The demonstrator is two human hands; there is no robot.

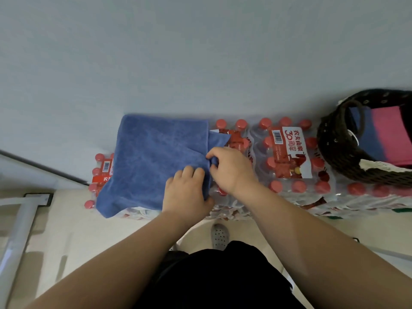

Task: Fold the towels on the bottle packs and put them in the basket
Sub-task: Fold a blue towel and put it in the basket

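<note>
The blue towel (156,157) lies spread over the bottle packs (287,152), its near left corner drooping off the edge. The right hand (229,168) pinches the towel's right edge between thumb and fingers (211,156). The left hand (187,188) rests on the cloth just beside it, fingers bent; whether they grip I can't tell. Best to pin the cloth, carry that edge straight across, match the corners, then smooth; the basket (334,152) waits at the right

One blue towel (156,161), one basket (334,152) with two folded towels (389,134), left hand (187,190), right hand (231,170), one shoe (220,235); the number of bottle packs (287,152) is unclear.
</note>
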